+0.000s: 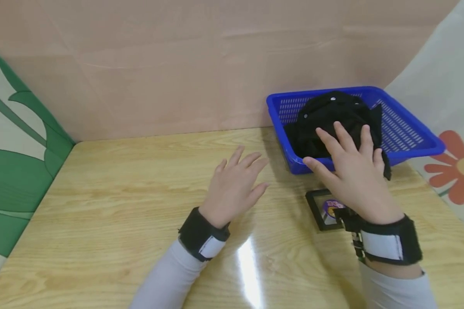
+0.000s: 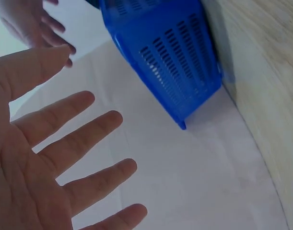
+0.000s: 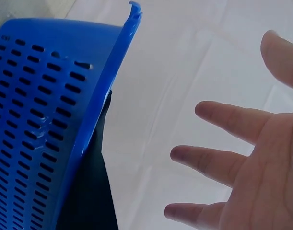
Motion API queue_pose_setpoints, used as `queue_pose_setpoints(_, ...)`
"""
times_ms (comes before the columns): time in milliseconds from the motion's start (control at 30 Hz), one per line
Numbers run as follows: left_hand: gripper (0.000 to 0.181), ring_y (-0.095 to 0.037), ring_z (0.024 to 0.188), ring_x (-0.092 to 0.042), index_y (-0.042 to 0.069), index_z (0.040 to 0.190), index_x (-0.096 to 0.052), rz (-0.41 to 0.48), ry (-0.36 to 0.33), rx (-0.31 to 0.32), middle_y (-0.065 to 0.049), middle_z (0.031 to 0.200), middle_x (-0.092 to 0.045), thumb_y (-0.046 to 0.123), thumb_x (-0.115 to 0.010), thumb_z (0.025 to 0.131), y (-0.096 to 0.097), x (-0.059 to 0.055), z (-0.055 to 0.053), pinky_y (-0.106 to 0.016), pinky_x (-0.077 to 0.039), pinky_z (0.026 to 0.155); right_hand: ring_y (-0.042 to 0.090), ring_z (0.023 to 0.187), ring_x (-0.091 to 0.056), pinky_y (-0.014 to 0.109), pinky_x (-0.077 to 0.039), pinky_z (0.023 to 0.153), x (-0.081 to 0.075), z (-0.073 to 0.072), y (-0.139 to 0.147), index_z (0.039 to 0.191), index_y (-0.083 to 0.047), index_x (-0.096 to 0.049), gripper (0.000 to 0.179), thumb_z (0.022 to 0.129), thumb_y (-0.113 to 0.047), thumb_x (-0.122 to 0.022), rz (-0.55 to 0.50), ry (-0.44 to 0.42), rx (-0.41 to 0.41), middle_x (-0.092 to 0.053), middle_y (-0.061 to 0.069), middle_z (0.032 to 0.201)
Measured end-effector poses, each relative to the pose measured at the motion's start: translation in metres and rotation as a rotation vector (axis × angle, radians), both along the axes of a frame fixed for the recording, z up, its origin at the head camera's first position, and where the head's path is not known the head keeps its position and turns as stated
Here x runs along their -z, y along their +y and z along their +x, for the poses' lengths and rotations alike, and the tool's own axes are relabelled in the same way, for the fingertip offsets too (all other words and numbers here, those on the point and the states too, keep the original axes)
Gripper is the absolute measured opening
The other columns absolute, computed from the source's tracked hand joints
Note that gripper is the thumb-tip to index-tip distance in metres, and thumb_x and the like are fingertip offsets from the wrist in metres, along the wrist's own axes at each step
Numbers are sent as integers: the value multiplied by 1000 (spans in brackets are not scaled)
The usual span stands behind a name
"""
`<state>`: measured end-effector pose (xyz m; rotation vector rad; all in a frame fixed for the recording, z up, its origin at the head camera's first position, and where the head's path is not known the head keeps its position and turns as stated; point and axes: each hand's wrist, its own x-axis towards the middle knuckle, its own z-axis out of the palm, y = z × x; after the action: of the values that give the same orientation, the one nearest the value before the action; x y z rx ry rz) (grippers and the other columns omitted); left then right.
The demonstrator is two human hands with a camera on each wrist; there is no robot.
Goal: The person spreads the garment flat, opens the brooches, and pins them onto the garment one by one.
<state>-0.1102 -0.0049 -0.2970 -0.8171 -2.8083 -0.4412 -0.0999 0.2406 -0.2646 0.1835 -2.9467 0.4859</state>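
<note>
Basket: blue (image 1: 417, 152), plastic, slotted walls; it stood at the far right of the table (image 1: 112, 206). Its near rim was partly hidden behind the right hand; both wrist views cut it off at the edge.
Black cloth: lay (image 1: 338, 109) in the basket, toward its left side, its near part covered by the right hand's fingers. Its full shape could not be made out; in the right wrist view only a dark edge showed past the rim.
Frame: black-edged (image 1: 314, 210), on the table just near of the basket; its right part was hidden by the right hand and wrist strap (image 1: 388, 240). The lettering on its purple label (image 1: 332, 208) was too small to read.
Cloth's look: matt black, bunched into a rounded heap, with small shiny studs along the top; a narrow end hung over the near rim at the right.
Right hand: raised (image 1: 352, 184) over the near side of the basket, fingers straight and spread apart. The right wrist view showed a gap between the visible fingertips and both basket and cloth; the little finger was out of that view.
Left hand: above the table (image 1: 233, 189), left of the frame, fingers loosely extended and apart, well away from the cloth.
</note>
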Motion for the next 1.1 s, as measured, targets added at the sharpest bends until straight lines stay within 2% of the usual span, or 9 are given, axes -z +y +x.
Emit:
queue_pose_setpoints(233, 50, -29, 140, -47, 21, 142, -55, 1, 53, 56, -1, 147, -54, 40, -62, 97, 22, 4, -8, -45, -58, 87, 55, 147, 13, 86, -1, 100, 2, -1, 7, 159, -22, -22, 76, 99, -61, -44, -7, -7, 18, -5, 16, 167)
queue_pose_setpoints(433, 45, -27, 138, -50, 19, 138, -59, 41, 128, 107, -3, 148, -53, 38, -61, 98, 43, 4, -14, -35, -58, 87, 58, 147, 2, 89, -13, 94, 1, -2, 13, 159, -22, -22, 75, 99, -59, -46, -8, 15, 27, -8, 16, 167)
queue_pose_setpoints(600, 41, -25, 137, -51, 16, 135, -62, 71, 152, 115, -3, 146, -56, 35, -61, 98, 56, 6, -16, -33, -56, 92, 59, 147, 1, 89, -15, 90, 1, -4, 16, 159, -21, -22, 76, 99, -59, -46, -7, 6, 30, -7, 16, 167)
queue_pose_setpoints(767, 40, -22, 138, -50, 16, 135, -63, 45, 163, 112, 0, 144, -57, 36, -58, 100, 64, 7, -16, -32, -53, 97, 59, 147, -1, 89, -16, 90, -1, -5, 18, 159, -20, -24, 75, 99, -59, -46, -9, 18, 37, -9, 17, 167)
queue_pose_setpoints(1100, 38, -20, 135, -52, 22, 134, -63, 33, 170, 103, 6, 142, -59, 36, -57, 100, 84, 13, -24, -37, -57, 91, 60, 145, -5, 88, -19, 87, -1, -10, 30, 158, -14, -26, 75, 100, -59, -44, 1, 27, 77, -15, 23, 164)
